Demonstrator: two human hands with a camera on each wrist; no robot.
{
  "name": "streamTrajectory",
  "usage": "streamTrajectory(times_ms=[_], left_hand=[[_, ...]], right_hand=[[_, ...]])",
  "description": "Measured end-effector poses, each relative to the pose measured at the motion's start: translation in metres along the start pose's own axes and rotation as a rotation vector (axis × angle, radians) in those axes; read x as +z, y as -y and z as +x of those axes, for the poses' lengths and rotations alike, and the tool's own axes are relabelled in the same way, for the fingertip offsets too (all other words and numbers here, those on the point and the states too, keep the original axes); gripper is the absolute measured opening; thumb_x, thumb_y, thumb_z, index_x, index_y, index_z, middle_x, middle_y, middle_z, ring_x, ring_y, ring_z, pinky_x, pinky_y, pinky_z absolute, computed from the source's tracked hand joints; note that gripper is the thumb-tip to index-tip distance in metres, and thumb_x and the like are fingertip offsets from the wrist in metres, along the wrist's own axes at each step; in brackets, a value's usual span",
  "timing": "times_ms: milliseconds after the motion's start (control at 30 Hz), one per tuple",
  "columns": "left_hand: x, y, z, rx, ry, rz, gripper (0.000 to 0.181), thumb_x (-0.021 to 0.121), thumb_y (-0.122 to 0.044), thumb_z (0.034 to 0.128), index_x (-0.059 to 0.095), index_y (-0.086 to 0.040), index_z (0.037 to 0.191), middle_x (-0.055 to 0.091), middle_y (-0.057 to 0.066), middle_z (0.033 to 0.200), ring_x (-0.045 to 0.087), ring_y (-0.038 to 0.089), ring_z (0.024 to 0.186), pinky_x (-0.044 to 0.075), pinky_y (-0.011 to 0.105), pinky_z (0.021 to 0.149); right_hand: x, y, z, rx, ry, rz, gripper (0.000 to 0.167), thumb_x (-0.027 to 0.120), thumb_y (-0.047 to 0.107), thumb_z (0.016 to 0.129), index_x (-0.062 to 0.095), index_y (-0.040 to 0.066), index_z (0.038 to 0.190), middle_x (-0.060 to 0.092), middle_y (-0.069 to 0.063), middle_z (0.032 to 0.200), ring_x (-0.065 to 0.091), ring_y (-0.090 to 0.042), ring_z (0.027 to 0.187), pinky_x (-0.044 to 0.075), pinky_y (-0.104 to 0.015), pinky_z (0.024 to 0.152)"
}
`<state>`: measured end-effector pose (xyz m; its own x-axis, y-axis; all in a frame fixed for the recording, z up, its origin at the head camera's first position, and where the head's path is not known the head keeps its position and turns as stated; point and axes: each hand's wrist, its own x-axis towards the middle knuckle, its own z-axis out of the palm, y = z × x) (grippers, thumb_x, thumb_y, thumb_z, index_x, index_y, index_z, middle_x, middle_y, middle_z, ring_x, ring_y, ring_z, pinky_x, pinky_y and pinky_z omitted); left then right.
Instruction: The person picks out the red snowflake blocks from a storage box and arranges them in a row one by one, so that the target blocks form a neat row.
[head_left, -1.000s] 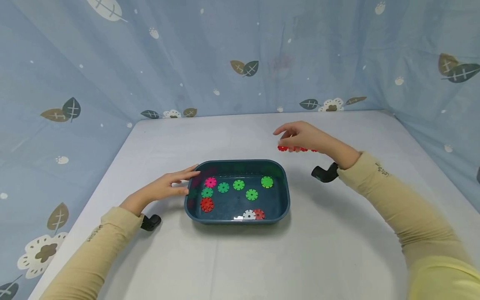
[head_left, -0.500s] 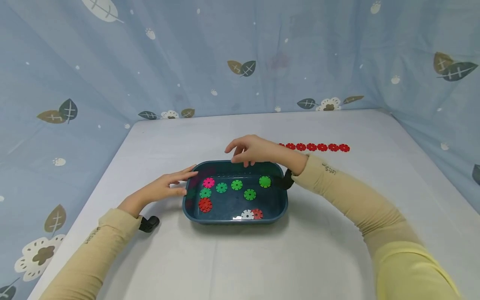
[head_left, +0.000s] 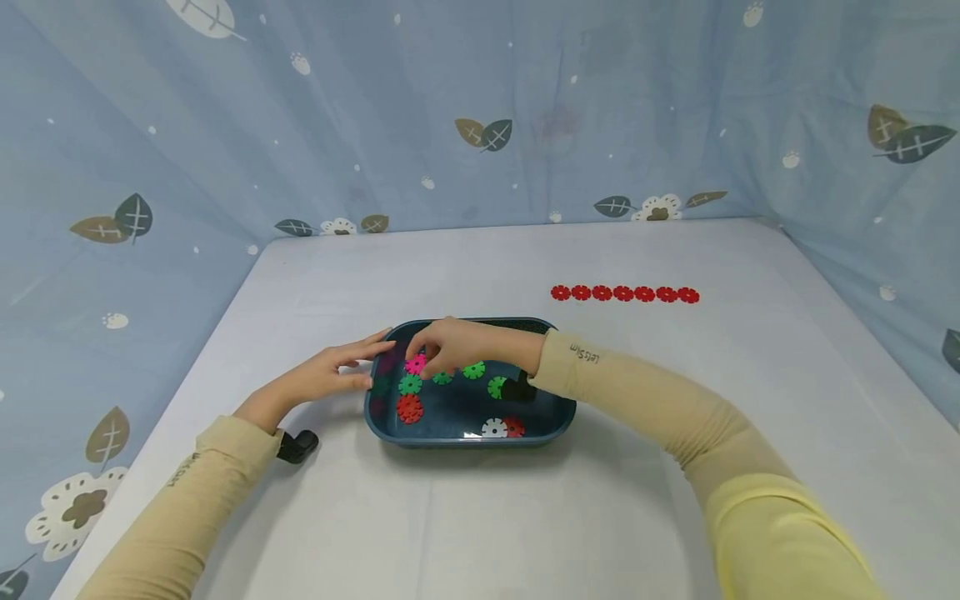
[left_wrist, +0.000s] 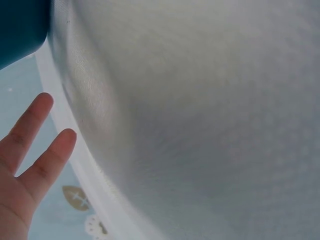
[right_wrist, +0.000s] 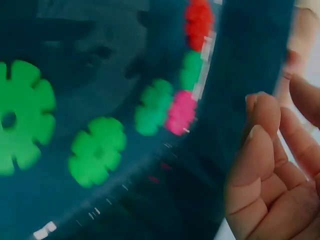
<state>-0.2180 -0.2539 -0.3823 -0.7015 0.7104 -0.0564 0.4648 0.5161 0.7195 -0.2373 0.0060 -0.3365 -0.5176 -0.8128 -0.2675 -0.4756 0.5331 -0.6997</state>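
Note:
A dark teal plastic tray (head_left: 468, 433) holds several notched snowflake discs. Against its left rim rests my left hand (head_left: 318, 379), fingers spread and straight; the left wrist view shows the same hand (left_wrist: 25, 175) beside a corner of the tray (left_wrist: 22, 30). My right hand (head_left: 453, 343) hangs over the tray's left part, close to a pink disc (head_left: 415, 364), fingers loosely bent. In the right wrist view no disc shows in the right hand (right_wrist: 270, 175), and the pink disc (right_wrist: 181, 112) lies apart from it.
On the white table (head_left: 480, 525), behind and right of the tray, several red discs (head_left: 624, 293) lie in a row. Inside the tray are green discs (head_left: 473, 369), a red disc (head_left: 409, 408) and a white disc (head_left: 494, 428). A patterned blue curtain (head_left: 360, 108) stands behind.
My right hand has moved left and toward me, from above the red row, over the tray's back rim, to its left part. The left hand stays at the rim.

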Motion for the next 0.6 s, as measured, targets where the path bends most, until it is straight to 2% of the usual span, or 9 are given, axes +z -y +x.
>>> streamTrajectory(times_ms=[167,300,433,600], left_hand=[[0.000,0.002,0.000,0.018,0.003,0.001,0.057,0.055,-0.015,0.0910,0.033,-0.012,0.143,0.015,0.014,0.152,0.023,0.040,0.134,0.034,0.060,0.093],[0.000,0.002,-0.001,0.028,-0.003,0.010,0.057,0.056,-0.016,0.0909,0.034,-0.011,0.143,0.016,0.014,0.152,0.023,0.041,0.133,0.034,0.059,0.093],[-0.001,0.002,-0.001,0.029,-0.003,0.007,0.056,0.056,-0.016,0.0910,0.034,-0.012,0.143,0.016,0.014,0.152,0.024,0.040,0.133,0.034,0.059,0.094],[-0.001,0.003,0.000,0.031,-0.001,0.006,0.056,0.056,-0.016,0.0908,0.034,-0.009,0.142,0.016,0.014,0.152,0.024,0.039,0.133,0.035,0.059,0.094]], right_hand=[[0.019,-0.008,0.015,0.009,0.050,-0.078,0.035,0.064,0.015,0.086,0.058,0.007,0.120,0.062,-0.003,0.083,0.059,-0.020,0.064,0.049,-0.020,0.059],[0.034,-0.011,0.026,-0.046,0.085,-0.180,0.035,0.066,0.018,0.085,0.061,0.008,0.118,0.065,-0.003,0.096,0.057,-0.010,0.072,0.048,-0.015,0.064],[0.043,-0.011,0.031,-0.086,0.088,-0.264,0.037,0.068,0.023,0.083,0.062,0.010,0.117,0.064,-0.002,0.105,0.054,-0.010,0.083,0.046,-0.014,0.073],[0.045,-0.008,0.031,-0.086,0.082,-0.309,0.038,0.068,0.026,0.083,0.062,0.011,0.117,0.064,-0.001,0.106,0.054,-0.010,0.084,0.045,-0.015,0.076]])
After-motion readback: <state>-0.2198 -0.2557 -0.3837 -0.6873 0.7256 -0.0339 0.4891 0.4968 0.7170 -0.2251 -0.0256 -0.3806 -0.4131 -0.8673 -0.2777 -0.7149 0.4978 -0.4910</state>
